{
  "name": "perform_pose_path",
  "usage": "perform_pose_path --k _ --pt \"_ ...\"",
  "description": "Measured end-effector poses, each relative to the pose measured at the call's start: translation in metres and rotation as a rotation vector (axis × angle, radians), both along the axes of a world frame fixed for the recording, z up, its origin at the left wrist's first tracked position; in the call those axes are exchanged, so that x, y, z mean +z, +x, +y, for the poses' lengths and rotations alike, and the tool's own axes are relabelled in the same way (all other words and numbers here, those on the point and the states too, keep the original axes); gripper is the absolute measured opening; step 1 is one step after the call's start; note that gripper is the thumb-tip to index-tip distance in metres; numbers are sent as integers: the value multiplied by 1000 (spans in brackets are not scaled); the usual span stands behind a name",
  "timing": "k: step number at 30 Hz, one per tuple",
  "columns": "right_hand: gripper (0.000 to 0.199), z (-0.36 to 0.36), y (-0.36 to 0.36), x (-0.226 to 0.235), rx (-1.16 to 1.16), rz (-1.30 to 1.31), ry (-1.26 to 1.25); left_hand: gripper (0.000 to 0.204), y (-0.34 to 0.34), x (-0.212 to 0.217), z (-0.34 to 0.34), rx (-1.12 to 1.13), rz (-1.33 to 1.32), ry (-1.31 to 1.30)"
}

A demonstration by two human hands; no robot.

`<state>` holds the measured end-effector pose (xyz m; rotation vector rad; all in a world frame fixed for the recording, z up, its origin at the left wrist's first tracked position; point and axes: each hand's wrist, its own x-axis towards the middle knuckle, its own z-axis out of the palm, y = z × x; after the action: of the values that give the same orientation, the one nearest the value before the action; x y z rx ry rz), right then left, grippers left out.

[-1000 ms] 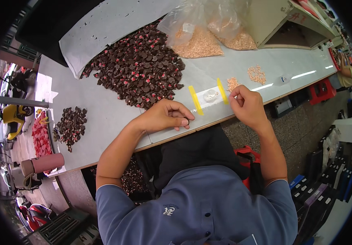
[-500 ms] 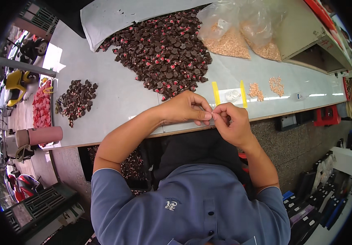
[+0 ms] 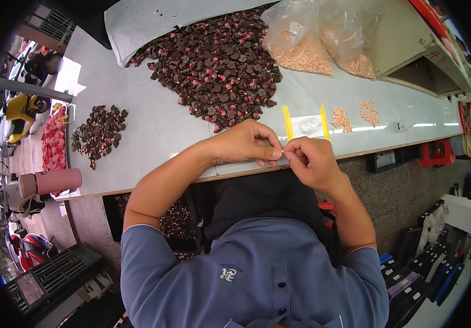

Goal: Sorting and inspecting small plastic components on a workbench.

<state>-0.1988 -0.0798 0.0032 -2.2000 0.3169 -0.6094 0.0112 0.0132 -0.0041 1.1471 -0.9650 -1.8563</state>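
At the front edge of the table [image 3: 153, 147], my left hand [image 3: 246, 143] and my right hand [image 3: 313, 164] meet fingertip to fingertip. Each is closed in a pinch, and what lies between the fingertips is too small to name; only a tiny pale speck shows. Just beyond my right hand lies a white card [image 3: 304, 121] with yellow strips along two sides and a small whitish item on it. A large heap of small dark brown pieces [image 3: 219, 65], many with red spots, spreads beyond my left hand.
Two clear bags of small tan pieces [image 3: 304, 54] stand behind, beside a beige metal box [image 3: 410, 54]. Two small tan piles [image 3: 341, 120] lie at right. Leftward are a smaller dark pile [image 3: 101, 131], a pink flask [image 3: 60, 180] and a tray of red pieces [image 3: 55, 142].
Both hands keep their pinch at nearly the same spot, with the right fingers slightly shifted. The whole view has moved a little.
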Motion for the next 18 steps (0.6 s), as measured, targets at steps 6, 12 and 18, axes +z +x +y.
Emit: perform_pose_path --k 6,12,18 --pt "12 -14 -4 21 -8 37 -282 20 -1 0 0 33 -14 -1" --pt "14 -43 -8 45 -44 210 -668 25 1 -6 2 24 -19 -29" --pt "10 -50 -6 45 -39 359 -788 25 1 -1 1 105 27 11"
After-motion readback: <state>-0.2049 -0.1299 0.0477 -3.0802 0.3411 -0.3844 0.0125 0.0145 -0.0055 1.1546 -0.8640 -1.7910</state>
